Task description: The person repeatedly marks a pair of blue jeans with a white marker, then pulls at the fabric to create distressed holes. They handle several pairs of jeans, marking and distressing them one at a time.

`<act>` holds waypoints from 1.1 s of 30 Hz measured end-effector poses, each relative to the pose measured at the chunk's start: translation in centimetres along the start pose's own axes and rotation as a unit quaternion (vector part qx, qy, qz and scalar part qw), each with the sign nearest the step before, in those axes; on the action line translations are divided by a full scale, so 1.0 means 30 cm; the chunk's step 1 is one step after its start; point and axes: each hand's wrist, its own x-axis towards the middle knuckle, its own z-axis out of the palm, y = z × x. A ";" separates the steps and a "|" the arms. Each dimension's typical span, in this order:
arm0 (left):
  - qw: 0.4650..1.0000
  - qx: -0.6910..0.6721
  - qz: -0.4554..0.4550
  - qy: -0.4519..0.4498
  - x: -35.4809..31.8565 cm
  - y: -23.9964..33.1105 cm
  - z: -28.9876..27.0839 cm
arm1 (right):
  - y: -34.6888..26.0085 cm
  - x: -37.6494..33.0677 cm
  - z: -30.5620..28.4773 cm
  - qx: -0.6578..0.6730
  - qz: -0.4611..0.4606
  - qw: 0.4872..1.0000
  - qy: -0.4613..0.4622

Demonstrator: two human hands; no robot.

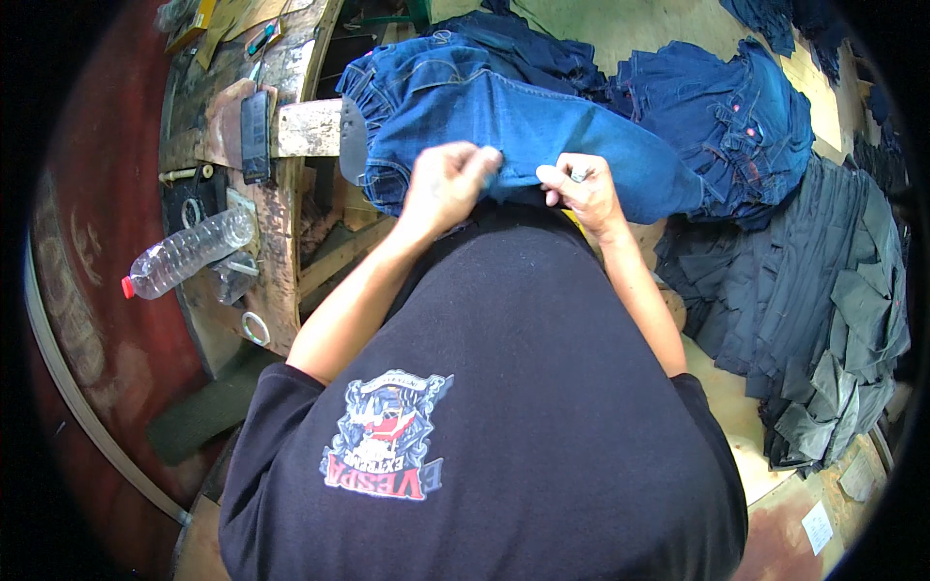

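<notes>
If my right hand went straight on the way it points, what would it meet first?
Probably the jeans, just ahead of your right hand; whether they already touch is unclear.

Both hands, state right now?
Left hand: blurred at the blue jeans; grip can't be told.
Right hand: closed, holding a small greyish item, kind unclear.

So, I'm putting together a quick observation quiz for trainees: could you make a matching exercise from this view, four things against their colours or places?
1. Denim garment
2. Plastic bottle
3. Shirt
4. Large garment pile at right

A. Black, with a printed picture
B. Dark grey
C. Clear, with a red cap
D. Blue, by the left hand and right hand

Pairs: 1-D; 2-C; 3-A; 4-B
</notes>
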 end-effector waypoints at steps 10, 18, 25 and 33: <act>0.920 0.249 0.004 0.304 0.099 -0.137 -0.309 | -0.037 -0.048 -0.297 -0.455 -0.230 0.792 0.336; 0.804 -0.475 -0.250 0.255 0.182 0.058 -0.126 | 0.153 -0.412 -0.744 -0.514 -0.038 0.794 0.322; 0.891 -0.392 -0.174 0.146 0.318 0.079 -0.041 | 0.133 -0.560 -0.848 -0.656 0.018 0.673 0.342; 0.831 -0.431 -0.221 0.275 0.459 -0.014 -0.239 | 0.086 -0.346 -0.667 -0.586 -0.074 0.755 0.286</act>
